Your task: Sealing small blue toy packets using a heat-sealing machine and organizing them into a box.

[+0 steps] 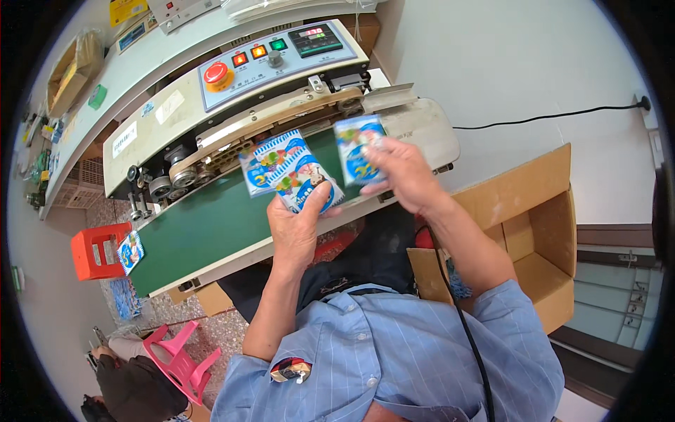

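My left hand [294, 228] is closed on a small blue and white printed packet [304, 184], its thumb pressed on the packet's lower part. Just behind it, at the edge of the sealing machine [235, 130], more of these packets [264, 163] overlap over the green conveyor belt [204, 228]; whether my left hand holds them too, I cannot tell. To the right, my right hand [402, 172] grips another blue and white packet [360, 144] by its right side, slightly blurred. One more packet [131, 252] lies at the belt's far left end.
The machine's panel has a red stop button [216, 74] and lit switches. An open cardboard box [538, 239] stands on my right. A red stool [98, 253] is past the belt's left end, with packets [125, 299] on the floor nearby. A pink chair [179, 359] stands lower left.
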Demonstrator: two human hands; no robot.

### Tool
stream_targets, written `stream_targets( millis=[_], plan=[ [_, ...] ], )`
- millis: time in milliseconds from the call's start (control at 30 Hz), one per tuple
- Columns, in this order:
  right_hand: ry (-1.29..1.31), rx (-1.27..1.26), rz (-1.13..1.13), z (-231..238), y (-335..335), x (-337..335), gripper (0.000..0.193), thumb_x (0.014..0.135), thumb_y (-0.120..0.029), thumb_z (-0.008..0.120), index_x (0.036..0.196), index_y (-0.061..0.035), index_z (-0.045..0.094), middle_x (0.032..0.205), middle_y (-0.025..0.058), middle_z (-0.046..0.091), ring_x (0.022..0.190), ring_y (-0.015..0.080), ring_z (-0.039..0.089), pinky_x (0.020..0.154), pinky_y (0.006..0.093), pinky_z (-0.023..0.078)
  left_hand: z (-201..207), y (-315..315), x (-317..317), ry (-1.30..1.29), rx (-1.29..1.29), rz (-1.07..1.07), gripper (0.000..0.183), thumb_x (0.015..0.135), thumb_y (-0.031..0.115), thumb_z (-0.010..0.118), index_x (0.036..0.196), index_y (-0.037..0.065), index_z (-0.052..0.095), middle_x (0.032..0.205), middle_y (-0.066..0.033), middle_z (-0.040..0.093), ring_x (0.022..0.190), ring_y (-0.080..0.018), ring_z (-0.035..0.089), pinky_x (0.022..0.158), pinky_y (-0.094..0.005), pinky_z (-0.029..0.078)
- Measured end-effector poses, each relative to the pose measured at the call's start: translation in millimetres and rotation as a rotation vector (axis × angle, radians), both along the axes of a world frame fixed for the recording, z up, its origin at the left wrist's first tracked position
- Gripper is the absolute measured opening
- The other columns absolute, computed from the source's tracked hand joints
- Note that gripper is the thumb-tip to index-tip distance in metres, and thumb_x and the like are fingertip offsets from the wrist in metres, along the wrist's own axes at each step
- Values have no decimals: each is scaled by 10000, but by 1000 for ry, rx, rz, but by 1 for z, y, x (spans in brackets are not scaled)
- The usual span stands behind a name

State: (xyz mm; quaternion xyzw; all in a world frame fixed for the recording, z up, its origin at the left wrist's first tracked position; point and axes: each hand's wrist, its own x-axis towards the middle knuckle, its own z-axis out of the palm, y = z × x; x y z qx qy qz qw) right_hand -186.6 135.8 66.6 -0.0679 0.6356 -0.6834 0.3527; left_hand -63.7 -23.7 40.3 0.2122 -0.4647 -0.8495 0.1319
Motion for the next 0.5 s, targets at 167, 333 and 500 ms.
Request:
stream_targets(
  millis=[167, 333, 500],
  plan=[
    [111, 197, -186, -11, 27, -50, 323, 994, -248, 581, 1223, -22, 595, 1073, 67, 683, 885, 140, 683, 653, 310, 614, 2, -8, 5, 62, 133, -85, 230, 937, 89, 641, 1137, -19, 602, 1090, -127, 678, 948, -217, 689, 729, -383, 639],
    [61, 207, -149, -17, 8, -66, 321, 990, -248, 587, 1209, -14, 605, 1058, 70, 686, 867, 143, 685, 652, 313, 617, -2, -9, 8, 91, 98, -145, 258, 931, 107, 665, 1146, -22, 605, 1139, -121, 665, 971, -203, 680, 727, -367, 639],
    [-6, 225, 2, -22, -25, -58, 324, 979, -266, 606, 1163, 0, 626, 969, 79, 688, 824, 154, 692, 615, 333, 625, 3, -3, 4, -35, 62, -54, 282, 879, 87, 732, 1123, -11, 631, 1079, -101, 696, 904, -172, 696, 661, -325, 640]
  ],
)
